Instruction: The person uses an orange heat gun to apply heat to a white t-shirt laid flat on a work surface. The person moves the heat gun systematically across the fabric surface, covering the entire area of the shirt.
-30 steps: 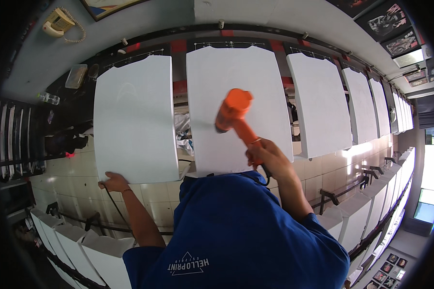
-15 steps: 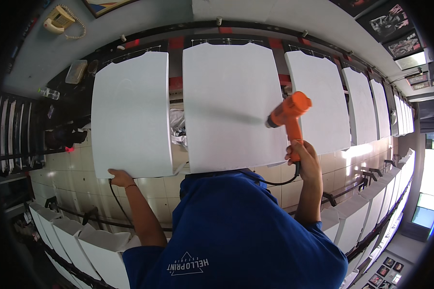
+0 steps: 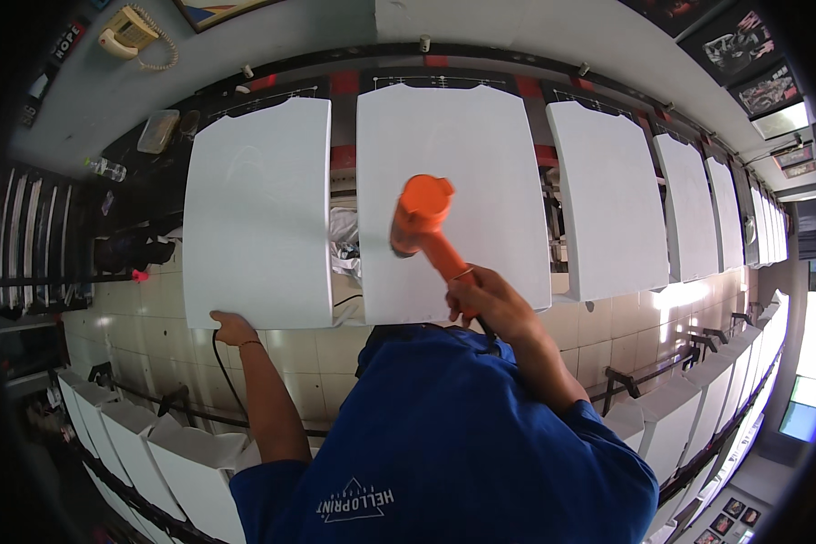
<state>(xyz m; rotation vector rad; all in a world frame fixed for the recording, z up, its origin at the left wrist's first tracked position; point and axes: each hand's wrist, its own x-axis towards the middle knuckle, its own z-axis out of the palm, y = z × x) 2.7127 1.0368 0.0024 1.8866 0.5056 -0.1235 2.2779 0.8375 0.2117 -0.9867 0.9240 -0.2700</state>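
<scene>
Two hands are at work here: your right hand [image 3: 485, 299] is wrapped tight around the handle of an orange heat gun [image 3: 423, 222], fingers closed on the grip, while your left hand [image 3: 233, 328] rests at the near edge of a white shirt board [image 3: 256, 213] to your left, its fingers curled over that edge so that you cannot tell from this angle whether they pinch it or only press against it. The heat gun sits above the middle white shirt board [image 3: 467, 172], its barrel tilted toward the left and up, over the lower left part of that board, near the gap between the two boards. A dark cord [image 3: 229, 381] hangs down beside your left wrist and runs toward the floor. Your blue shirt [image 3: 453, 435] fills the lower middle of the view. More white boards [image 3: 612, 199] follow in a row to your right, curving away along the dark rail at the back, and another row of white boards [image 3: 172, 453] lies below you to the left. The floor between is pale tile [image 3: 154, 308]. On the grey wall at upper left hangs a beige telephone [image 3: 129, 32] with a coiled cord
</scene>
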